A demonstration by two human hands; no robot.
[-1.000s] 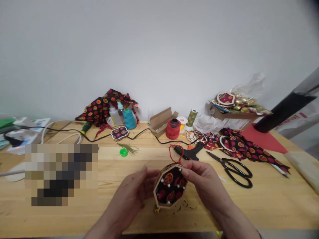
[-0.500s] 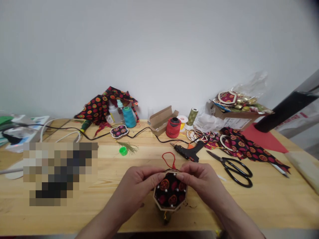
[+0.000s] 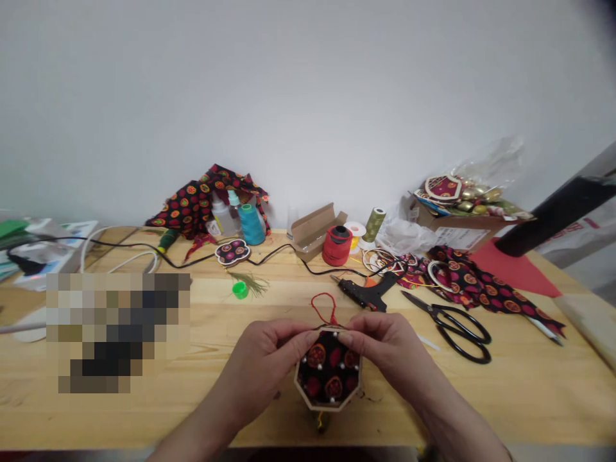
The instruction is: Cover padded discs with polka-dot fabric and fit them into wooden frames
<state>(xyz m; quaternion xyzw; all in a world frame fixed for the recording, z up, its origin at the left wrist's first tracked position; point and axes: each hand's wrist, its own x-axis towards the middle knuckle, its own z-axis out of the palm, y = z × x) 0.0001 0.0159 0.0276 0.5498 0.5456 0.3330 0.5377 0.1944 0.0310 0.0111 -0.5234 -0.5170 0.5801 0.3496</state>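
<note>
Between my hands is an octagonal ornament (image 3: 328, 375) with a pale wooden rim, dark patterned fabric inside and several white beads or pin heads on it. My left hand (image 3: 269, 362) pinches its upper left edge, thumb on the front. Across from it, my right hand (image 3: 385, 350) pinches the upper right edge in the same way. A red cord loop (image 3: 323, 306) rises from the ornament's top. Something yellow and dark green (image 3: 321, 420) shows under its lower edge. The fingers behind the rim are hidden.
Beyond my hands lie a black glue gun (image 3: 366, 292) with its cable and black scissors (image 3: 455, 327). A green cap (image 3: 239, 290), a red thread spool (image 3: 337, 246), a teal spool (image 3: 252, 224) and patterned fabric (image 3: 481, 282) are farther back. A box of ornaments (image 3: 457, 231) stands right.
The view has shifted slightly. Both hands keep their pinch on the ornament, whose face seems tipped a little differently.
</note>
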